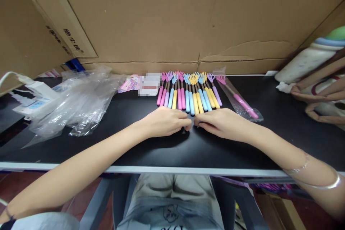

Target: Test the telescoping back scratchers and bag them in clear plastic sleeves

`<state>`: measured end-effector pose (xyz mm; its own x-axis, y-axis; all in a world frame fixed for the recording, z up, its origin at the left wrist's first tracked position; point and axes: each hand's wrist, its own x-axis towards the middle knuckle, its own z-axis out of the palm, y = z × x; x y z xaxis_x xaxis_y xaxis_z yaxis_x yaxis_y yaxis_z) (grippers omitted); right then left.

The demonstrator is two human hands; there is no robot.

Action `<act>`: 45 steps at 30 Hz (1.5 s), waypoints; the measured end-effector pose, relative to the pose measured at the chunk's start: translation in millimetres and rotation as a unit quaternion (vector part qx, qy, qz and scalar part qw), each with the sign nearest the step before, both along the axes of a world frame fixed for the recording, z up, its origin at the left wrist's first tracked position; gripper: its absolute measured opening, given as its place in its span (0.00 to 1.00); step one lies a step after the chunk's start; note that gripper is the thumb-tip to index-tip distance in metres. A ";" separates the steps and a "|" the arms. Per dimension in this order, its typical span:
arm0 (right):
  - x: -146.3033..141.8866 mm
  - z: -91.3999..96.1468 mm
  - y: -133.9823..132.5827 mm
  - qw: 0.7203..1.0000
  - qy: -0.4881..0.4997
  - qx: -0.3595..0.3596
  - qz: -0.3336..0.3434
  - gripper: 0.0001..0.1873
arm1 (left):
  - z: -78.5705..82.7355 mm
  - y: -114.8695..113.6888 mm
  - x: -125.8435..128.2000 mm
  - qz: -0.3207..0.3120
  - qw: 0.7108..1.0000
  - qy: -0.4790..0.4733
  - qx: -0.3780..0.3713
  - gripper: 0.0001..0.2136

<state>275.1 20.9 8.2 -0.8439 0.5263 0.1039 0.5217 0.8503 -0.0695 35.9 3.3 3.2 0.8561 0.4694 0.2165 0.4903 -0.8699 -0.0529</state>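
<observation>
Several back scratchers point(187, 95) lie side by side in a row, with claw-shaped heads at the back and pink, blue, yellow and purple handles toward me. My left hand point(172, 120) rests on the table just in front of the handle ends, its fingers curled inward. Close beside it, my right hand point(212, 123) is also curled, its fingertips by the end of a yellow handle point(198, 103). Nothing shows in either hand; the undersides of the fingers are partly hidden. To the right lies a pink back scratcher in a clear bag point(244, 106).
Crumpled clear plastic bags point(81, 97) lie on the left beside a white power strip point(37, 100) with plugs. Printed cards point(130, 83) sit left of the row. At right are a bottle point(307, 59) and a tan bag point(309, 90). Cardboard point(151, 18) walls the back.
</observation>
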 end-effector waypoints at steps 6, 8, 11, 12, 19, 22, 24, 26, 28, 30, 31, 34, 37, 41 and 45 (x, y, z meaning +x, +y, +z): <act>1.0 -1.8 -0.3 1.000 -0.015 0.012 0.000 0.12 | 0.7 0.6 -0.9 -0.012 1.000 0.008 -0.005 0.10; 1.1 -1.5 -0.6 1.000 -0.013 0.012 -0.001 0.11 | 0.5 1.1 -1.2 -0.018 1.000 0.010 -0.003 0.11; 1.5 -0.8 -0.8 1.000 -0.012 0.008 -0.004 0.10 | -0.2 1.3 -1.2 -0.025 1.000 0.008 0.006 0.11; 1.6 -0.5 -0.9 1.000 -0.014 0.006 -0.006 0.10 | -0.5 1.2 -1.0 -0.025 1.000 0.007 0.009 0.11; 1.4 0.8 -0.9 0.999 -0.038 0.003 -0.028 0.09 | -0.1 1.4 -0.5 -0.022 0.999 0.015 0.022 0.11; 1.6 1.2 -0.5 0.999 -0.040 0.005 -0.035 0.10 | 0.7 1.5 -1.0 -0.029 0.999 0.010 0.034 0.11; 1.7 1.7 -0.2 0.999 -0.037 0.001 -0.033 0.10 | 0.7 1.2 -1.0 -0.029 0.999 0.003 0.040 0.12; 1.8 2.0 0.1 0.999 -0.034 -0.004 -0.032 0.10 | 0.3 0.7 -0.7 -0.024 0.999 -0.002 0.043 0.12; 2.0 2.2 0.3 0.999 -0.033 -0.005 -0.031 0.10 | 0.0 0.3 -0.2 -0.019 0.999 -0.001 0.041 0.12; 2.3 2.0 0.6 0.999 -0.031 -0.005 -0.030 0.10 | 0.1 0.2 0.1 -0.015 0.999 0.004 0.035 0.12; 2.4 1.8 0.7 0.999 -0.030 -0.005 -0.029 0.10 | 0.2 0.3 0.2 -0.014 0.999 0.006 0.032 0.12; 3.1 1.1 1.0 0.999 -0.029 -0.007 -0.030 0.09 | 0.7 0.7 0.1 -0.014 0.999 0.012 0.027 0.13; 3.5 0.7 1.4 0.999 -0.031 -0.007 -0.030 0.09 | 0.2 0.8 0.0 -0.013 0.999 0.013 0.031 0.14; 2.5 1.3 1.5 0.999 -0.031 -0.004 -0.032 0.09 | -2.0 0.9 -0.3 -0.010 0.999 0.015 0.039 0.13; 1.7 3.0 0.6 0.999 -0.036 -0.008 -0.036 0.08 | -2.8 1.7 -1.0 -0.005 0.999 0.018 0.049 0.13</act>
<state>276.9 21.5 11.2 -0.8087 0.5871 0.0363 0.5856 0.8094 -0.0432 34.9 5.0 0.4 0.8688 0.4382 0.2307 0.4775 -0.8647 -0.1556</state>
